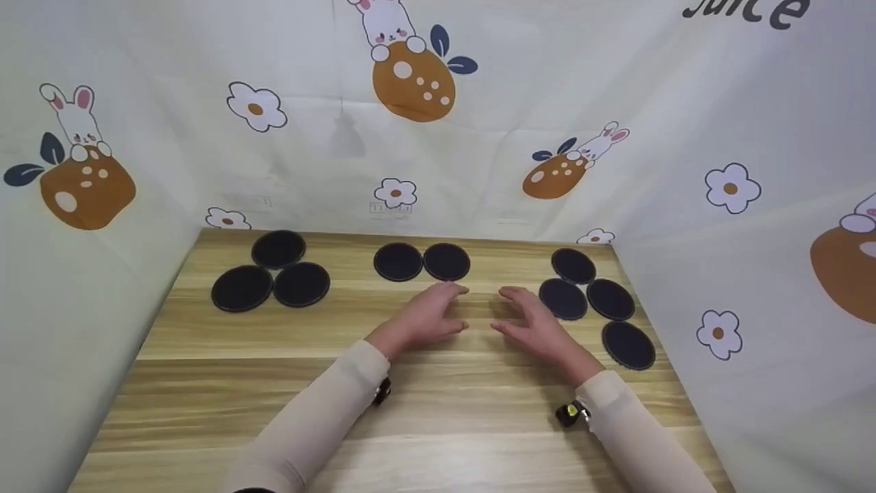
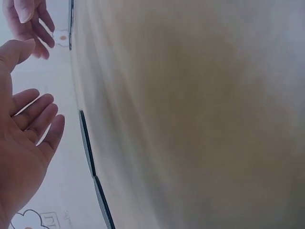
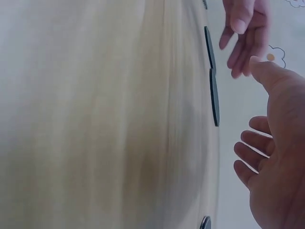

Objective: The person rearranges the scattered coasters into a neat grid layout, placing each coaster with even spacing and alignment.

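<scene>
Two hands above a tabletop, seen from my head and from both wrists. My left hand (image 1: pixel 424 316) and my right hand (image 1: pixel 537 327) are raised over the wood-grain tabletop (image 1: pixel 205 394), facing each other across a narrow gap. Each grip is wide, with the fingers loosely extended and the thumb set apart from them; both palms are bare.

Flat, round black discs lie in three groups. The middle pair (image 1: pixel 447 262) rests near the centre of the far edge, its two discs side by side and touching; my left hand is nearest to this pair, with its fingertips in front of the right-hand disc. The left trio (image 1: pixel 302 284) forms a triangle near the far left corner. The right group of four (image 1: pixel 563 299) begins near the far right corner and runs down along the right edge; my right hand is just beside its leftmost disc.

My pale sleeves (image 1: pixel 318 411) reach the wrists, where a small dark wrist camera (image 1: pixel 569 413) shows below the right cuff. Beyond the far edge and along both sides hangs a pale cloth (image 1: pixel 308 157), printed with rabbits on orange fruit (image 1: pixel 414 82) and white flowers (image 1: pixel 733 188).
</scene>
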A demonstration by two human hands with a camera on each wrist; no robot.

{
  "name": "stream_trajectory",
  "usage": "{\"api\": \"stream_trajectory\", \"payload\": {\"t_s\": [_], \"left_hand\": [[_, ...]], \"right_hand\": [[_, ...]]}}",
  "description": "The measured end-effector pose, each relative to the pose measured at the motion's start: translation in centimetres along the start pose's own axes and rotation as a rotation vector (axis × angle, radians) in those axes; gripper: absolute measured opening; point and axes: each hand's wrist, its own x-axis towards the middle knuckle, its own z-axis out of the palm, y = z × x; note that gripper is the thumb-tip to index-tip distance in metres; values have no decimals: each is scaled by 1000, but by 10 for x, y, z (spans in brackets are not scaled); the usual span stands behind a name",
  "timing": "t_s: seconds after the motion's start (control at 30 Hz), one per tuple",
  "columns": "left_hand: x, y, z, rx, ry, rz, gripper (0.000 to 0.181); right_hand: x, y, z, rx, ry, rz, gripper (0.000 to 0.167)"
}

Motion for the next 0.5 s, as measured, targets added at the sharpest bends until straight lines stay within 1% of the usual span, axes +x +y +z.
{"api": "stream_trajectory", "payload": {"t_s": [0.13, 0.27, 0.4, 0.5], "left_hand": [[-5, 4, 5, -29, -1, 18, 68], [-7, 5, 8, -47, 2, 21, 68], [-7, 7, 11, -46, -8, 14, 69], [-4, 9, 12, -45, -12, 14, 70]], "right_hand": [[-13, 6, -2, 33, 19, 24, 72], [-21, 10, -4, 50, 40, 15, 70], [-25, 11, -7, 58, 55, 5, 69], [-27, 12, -10, 64, 62, 7, 68]]}}
